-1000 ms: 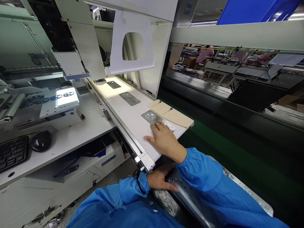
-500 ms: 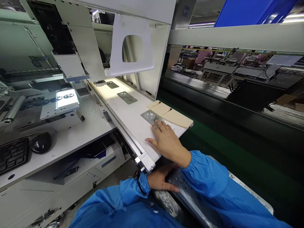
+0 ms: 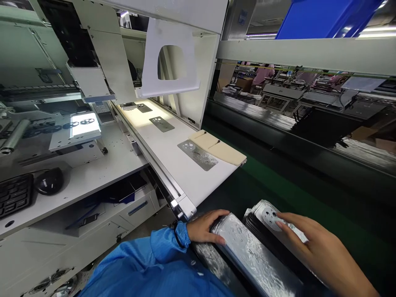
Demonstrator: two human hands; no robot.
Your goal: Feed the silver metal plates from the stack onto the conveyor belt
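Observation:
A grey plate with round holes (image 3: 198,154) lies on the white conveyor belt (image 3: 173,165), beside a beige pad (image 3: 221,148). Two more plates (image 3: 161,123) lie farther up the belt toward the lit machine opening. My left hand (image 3: 204,226) grips the near end of a silvery stack of wrapped plates (image 3: 247,255) below the belt's end, fingers curled round its edge. My right hand (image 3: 318,243) rests with fingers stretched on the top plate (image 3: 272,216) of a dark stack of plates at the lower right. Both of my sleeves are blue.
A white machine housing with a cut-out panel (image 3: 171,62) hangs over the belt. To the left are a bench with a black mouse (image 3: 49,181), a keyboard (image 3: 14,196) and a lit fixture (image 3: 82,126). A green conveyor (image 3: 278,181) runs on the right, with people working far behind it.
My right hand has left the plate on the belt and moved down to the stack at the lower right. The plate stays on the belt. My left hand has barely moved.

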